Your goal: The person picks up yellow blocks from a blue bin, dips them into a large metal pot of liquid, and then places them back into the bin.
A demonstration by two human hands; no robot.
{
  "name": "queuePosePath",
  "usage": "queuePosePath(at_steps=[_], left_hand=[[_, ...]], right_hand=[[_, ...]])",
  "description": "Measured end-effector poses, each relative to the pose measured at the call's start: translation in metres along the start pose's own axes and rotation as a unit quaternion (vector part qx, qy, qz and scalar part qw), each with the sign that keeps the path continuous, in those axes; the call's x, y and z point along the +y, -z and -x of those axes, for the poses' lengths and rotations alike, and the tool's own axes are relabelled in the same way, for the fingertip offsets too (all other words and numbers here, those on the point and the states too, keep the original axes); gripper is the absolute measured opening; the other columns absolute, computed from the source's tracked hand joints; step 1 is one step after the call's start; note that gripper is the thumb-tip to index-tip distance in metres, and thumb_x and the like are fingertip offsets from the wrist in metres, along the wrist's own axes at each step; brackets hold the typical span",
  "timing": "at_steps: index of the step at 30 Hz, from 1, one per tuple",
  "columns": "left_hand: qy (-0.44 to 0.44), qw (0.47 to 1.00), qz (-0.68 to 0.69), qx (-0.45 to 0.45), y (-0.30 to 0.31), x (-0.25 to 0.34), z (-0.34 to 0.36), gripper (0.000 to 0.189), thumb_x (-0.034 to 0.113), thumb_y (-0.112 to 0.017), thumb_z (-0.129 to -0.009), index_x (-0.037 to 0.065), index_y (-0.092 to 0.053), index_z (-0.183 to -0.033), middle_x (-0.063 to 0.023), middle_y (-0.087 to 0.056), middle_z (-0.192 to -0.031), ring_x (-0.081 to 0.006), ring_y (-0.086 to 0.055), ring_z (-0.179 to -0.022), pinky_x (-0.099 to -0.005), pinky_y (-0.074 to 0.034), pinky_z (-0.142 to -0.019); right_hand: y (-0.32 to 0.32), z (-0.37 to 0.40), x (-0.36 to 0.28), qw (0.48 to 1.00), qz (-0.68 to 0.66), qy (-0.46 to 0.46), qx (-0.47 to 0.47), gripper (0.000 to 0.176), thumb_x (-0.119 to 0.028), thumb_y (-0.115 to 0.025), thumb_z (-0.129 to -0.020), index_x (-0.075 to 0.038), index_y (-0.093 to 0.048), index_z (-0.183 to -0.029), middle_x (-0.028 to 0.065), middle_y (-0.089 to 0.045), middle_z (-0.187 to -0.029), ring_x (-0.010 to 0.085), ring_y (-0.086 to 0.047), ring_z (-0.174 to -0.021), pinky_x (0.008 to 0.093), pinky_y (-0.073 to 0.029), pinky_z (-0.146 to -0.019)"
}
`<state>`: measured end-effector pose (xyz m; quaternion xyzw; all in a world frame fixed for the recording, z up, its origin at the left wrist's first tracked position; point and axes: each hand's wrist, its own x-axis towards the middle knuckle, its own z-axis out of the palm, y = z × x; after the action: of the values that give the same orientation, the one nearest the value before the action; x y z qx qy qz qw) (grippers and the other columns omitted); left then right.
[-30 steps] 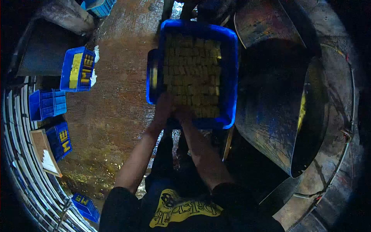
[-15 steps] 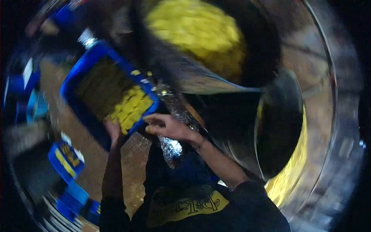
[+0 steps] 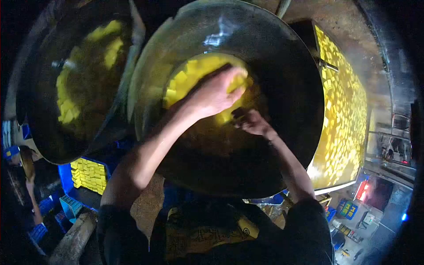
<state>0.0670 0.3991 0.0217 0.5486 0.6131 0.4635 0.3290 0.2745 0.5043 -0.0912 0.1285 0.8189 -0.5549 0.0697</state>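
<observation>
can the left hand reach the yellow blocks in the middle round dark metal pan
Likely yes: the left hand is over that pan, and no lid covers the yellow blocks.

yellow blocks pool toward the upper left of a large round metal vat, center, while a second round vat, left, carries a curved band of yellow pieces. at right, yellow cubes strew a rectangular tank; lower left, yellow bars pack a blue crate in rows.
</observation>
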Motion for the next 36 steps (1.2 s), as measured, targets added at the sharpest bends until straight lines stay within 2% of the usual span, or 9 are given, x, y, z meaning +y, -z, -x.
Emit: queuePosePath(at_steps=[7,12,14,17,20,25,27,29,36], left_hand=[[0.256,0.898,-0.253,-0.253,-0.148,-0.247,0.058,0.036,0.009,-0.054,-0.074,0.002,-0.053,-0.110,-0.0213,-0.053,-0.106,-0.0345,-0.050,-0.103,-0.0425,-0.039,-0.091],[0.324,0.885,-0.292,-0.161,-0.200,-0.278,0.128,0.037,0.017,-0.052,-0.078,0.002,-0.052,-0.112,-0.0211,-0.052,-0.109,-0.0337,-0.048,-0.107,-0.0403,-0.036,-0.093],[0.338,0.885,-0.294,-0.122,-0.210,-0.285,0.143,0.038,0.020,-0.052,-0.080,0.002,-0.051,-0.113,-0.0210,-0.052,-0.110,-0.0333,-0.047,-0.108,-0.0394,-0.036,-0.095],[0.368,0.898,-0.236,-0.051,-0.220,-0.303,0.165,0.039,0.025,-0.051,-0.082,0.002,-0.050,-0.114,-0.0209,-0.051,-0.112,-0.0328,-0.046,-0.110,-0.0381,-0.034,-0.096],[0.408,0.898,-0.034,0.161,-0.236,-0.346,0.209,0.041,0.030,-0.050,-0.085,0.003,-0.049,-0.116,-0.0207,-0.051,-0.114,-0.0323,-0.045,-0.111,-0.0367,-0.033,-0.098],[0.411,0.896,-0.036,-0.164,-0.154,-0.229,0.099,0.036,0.029,-0.043,-0.089,0.001,-0.055,-0.109,-0.0088,-0.058,-0.101,-0.0217,-0.056,-0.091,-0.0348,-0.045,-0.080],[0.389,0.897,-0.104,-0.179,-0.155,-0.239,0.096,0.036,0.029,-0.043,-0.089,0.002,-0.055,-0.109,-0.0087,-0.058,-0.101,-0.0216,-0.056,-0.090,-0.0346,-0.045,-0.080],[0.369,0.901,-0.125,-0.191,-0.153,-0.253,0.086,0.036,0.029,-0.044,-0.089,0.002,-0.055,-0.109,-0.0085,-0.058,-0.101,-0.0214,-0.056,-0.090,-0.0343,-0.046,-0.079],[0.312,0.940,0.002,-0.136,-0.116,-0.279,0.032,0.036,0.030,-0.044,-0.088,0.003,-0.056,-0.109,-0.0080,-0.058,-0.101,-0.0210,-0.056,-0.089,-0.0335,-0.046,-0.078]], right_hand=[[-0.082,-0.019,0.074,0.958,0.145,-0.221,-0.109,0.048,-0.032,-0.046,-0.088,-0.006,-0.038,-0.127,0.0168,-0.043,-0.127,0.0284,-0.044,-0.114,0.0406,-0.036,-0.095],[-0.178,-0.018,0.145,0.941,0.260,-0.156,0.151,0.041,-0.029,-0.039,-0.091,-0.007,-0.042,-0.125,0.0135,-0.045,-0.125,0.0259,-0.043,-0.116,0.0376,-0.035,-0.096],[-0.175,-0.023,0.153,0.946,-0.271,-0.090,0.152,0.044,-0.036,-0.037,-0.091,-0.005,-0.047,-0.121,0.0159,-0.045,-0.125,0.0266,-0.040,-0.118,0.0391,-0.033,-0.097],[-0.238,-0.017,0.231,0.971,-0.008,-0.213,0.109,0.053,-0.044,-0.043,-0.087,-0.002,-0.048,-0.118,0.0188,-0.044,-0.125,0.0284,-0.043,-0.115,0.0396,-0.036,-0.095],[-0.200,-0.019,0.241,0.978,0.039,-0.204,-0.005,0.052,-0.046,-0.049,-0.084,-0.002,-0.052,-0.113,0.0186,-0.047,-0.121,0.0284,-0.049,-0.107,0.0397,-0.040,-0.089],[-0.050,-0.077,0.168,0.992,0.038,-0.112,0.038,0.045,-0.048,-0.059,-0.077,-0.005,-0.060,-0.090,0.0172,-0.060,-0.095,0.0292,-0.059,-0.087,0.0429,-0.047,-0.071],[-0.013,-0.112,0.203,0.903,0.392,0.165,-0.051,0.043,-0.047,-0.063,-0.073,-0.005,-0.058,-0.075,0.0140,-0.061,-0.073,0.0277,-0.060,-0.074,0.0412,-0.048,-0.062],[0.033,-0.130,0.179,0.974,0.142,-0.156,0.078,0.040,-0.044,-0.063,-0.073,-0.005,-0.057,-0.070,0.0126,-0.060,-0.068,0.0286,-0.059,-0.065,0.0430,-0.046,-0.061],[0.030,-0.191,0.225,0.917,0.321,-0.149,0.184,0.022,-0.031,-0.060,-0.074,-0.016,-0.057,-0.090,0.0082,-0.057,-0.078,0.0258,-0.058,-0.074,0.0378,-0.045,-0.062]])
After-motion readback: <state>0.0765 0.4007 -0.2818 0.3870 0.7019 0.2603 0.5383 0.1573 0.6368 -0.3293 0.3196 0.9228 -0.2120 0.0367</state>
